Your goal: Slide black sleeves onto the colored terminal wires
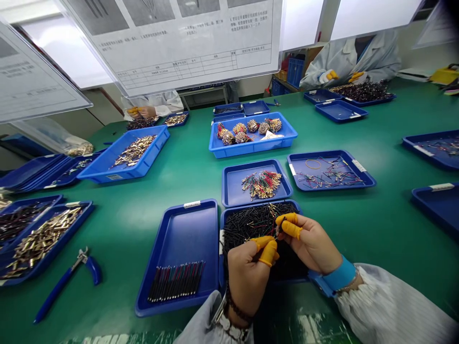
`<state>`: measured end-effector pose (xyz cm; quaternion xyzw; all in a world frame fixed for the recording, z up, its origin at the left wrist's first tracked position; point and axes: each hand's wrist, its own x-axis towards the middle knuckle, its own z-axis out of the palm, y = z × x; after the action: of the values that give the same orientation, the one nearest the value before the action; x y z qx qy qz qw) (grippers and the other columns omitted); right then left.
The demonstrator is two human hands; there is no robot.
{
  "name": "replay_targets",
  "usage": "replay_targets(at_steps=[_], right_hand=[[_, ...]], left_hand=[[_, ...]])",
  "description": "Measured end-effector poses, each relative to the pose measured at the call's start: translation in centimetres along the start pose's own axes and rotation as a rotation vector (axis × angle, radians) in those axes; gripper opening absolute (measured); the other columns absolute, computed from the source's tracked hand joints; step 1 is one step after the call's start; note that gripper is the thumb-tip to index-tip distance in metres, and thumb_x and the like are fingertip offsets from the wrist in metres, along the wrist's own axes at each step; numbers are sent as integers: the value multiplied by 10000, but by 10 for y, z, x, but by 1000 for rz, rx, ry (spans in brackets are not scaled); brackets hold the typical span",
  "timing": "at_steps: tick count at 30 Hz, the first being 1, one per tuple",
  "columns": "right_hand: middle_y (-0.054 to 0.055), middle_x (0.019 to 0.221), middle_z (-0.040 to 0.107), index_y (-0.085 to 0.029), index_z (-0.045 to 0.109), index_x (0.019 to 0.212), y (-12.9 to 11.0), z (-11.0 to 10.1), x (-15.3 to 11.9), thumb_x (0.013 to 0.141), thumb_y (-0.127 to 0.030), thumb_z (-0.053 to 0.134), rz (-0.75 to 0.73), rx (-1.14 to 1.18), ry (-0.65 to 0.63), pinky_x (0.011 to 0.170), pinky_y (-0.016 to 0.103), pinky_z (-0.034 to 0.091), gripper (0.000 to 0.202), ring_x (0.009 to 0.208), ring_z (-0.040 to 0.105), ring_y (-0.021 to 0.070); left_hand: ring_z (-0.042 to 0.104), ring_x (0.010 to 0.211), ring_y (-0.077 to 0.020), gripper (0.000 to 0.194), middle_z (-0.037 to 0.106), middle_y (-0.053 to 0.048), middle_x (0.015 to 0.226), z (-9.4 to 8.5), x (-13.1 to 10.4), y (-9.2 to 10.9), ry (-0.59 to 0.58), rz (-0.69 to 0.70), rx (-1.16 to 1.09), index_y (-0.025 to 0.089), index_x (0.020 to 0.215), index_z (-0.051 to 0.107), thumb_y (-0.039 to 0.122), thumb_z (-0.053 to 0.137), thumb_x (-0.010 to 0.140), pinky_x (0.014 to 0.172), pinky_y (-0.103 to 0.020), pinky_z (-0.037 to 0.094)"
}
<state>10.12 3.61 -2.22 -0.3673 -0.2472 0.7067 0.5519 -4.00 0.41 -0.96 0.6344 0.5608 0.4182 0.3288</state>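
Head view: on the green counter we note a blue tray of black tubes. Above it, left hand and right hand pinch one thin piece between closed fingers; its long axis seems to run fingertip to fingertip, neither hand clearly nearer.

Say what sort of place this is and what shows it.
Probably a factory assembly workshop: a blue tray of small wired parts, a printed sheet above the green table, and yellow finger covers on the right hand.
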Motion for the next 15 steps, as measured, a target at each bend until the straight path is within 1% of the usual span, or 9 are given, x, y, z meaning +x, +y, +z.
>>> replay_targets(at_steps=[3, 6, 8, 11, 13, 15], right_hand=[[30, 740, 692, -175, 735, 762, 7, 1, -3, 611, -275, 789, 16, -43, -42, 657, 238, 486, 189, 691, 603, 130], [55, 815, 708, -182, 737, 823, 6, -6, -2, 667, -273, 754, -39, -202, -76, 727, 288, 494, 182, 776, 623, 170], [63, 840, 710, -183, 731, 843, 0, -11, 1, 677, -262, 747, -126, -301, -25, 757, 314, 496, 184, 808, 632, 188], [47, 791, 710, -198, 715, 848, -10, -15, 3, 653, -272, 762, -260, -264, 111, 756, 323, 506, 214, 786, 649, 188], [42, 758, 711, -202, 709, 837, -15, -13, 2, 641, -274, 767, -287, -202, 132, 756, 325, 512, 218, 766, 659, 184], [46, 752, 715, -198, 709, 830, -17, -10, 1, 638, -265, 767, -281, -186, 115, 758, 326, 516, 211, 756, 664, 182]], left_hand=[[647, 549, -127, 122, 701, -20, 648, 2, -1, -2, 47, -28, -80, 149, 780, 717, 167, 596, 774, 520, -196, 512], [639, 521, -120, 132, 699, -20, 650, 5, 0, -3, 72, -70, -169, 145, 821, 712, 178, 590, 783, 496, -194, 514], [632, 506, -116, 144, 697, -24, 642, 6, 0, -2, 61, -95, -201, 137, 838, 707, 196, 583, 793, 473, -188, 507], [619, 492, -112, 148, 691, -26, 617, 7, 0, -1, -3, -79, -163, 133, 818, 710, 200, 579, 799, 461, -182, 492], [616, 498, -110, 142, 689, -27, 609, 7, -1, 0, -48, -35, -91, 135, 771, 716, 178, 582, 791, 463, -175, 480], [618, 510, -109, 150, 687, -27, 602, 7, -1, 1, -78, 2, -25, 137, 721, 716, 158, 582, 784, 462, -166, 466]])
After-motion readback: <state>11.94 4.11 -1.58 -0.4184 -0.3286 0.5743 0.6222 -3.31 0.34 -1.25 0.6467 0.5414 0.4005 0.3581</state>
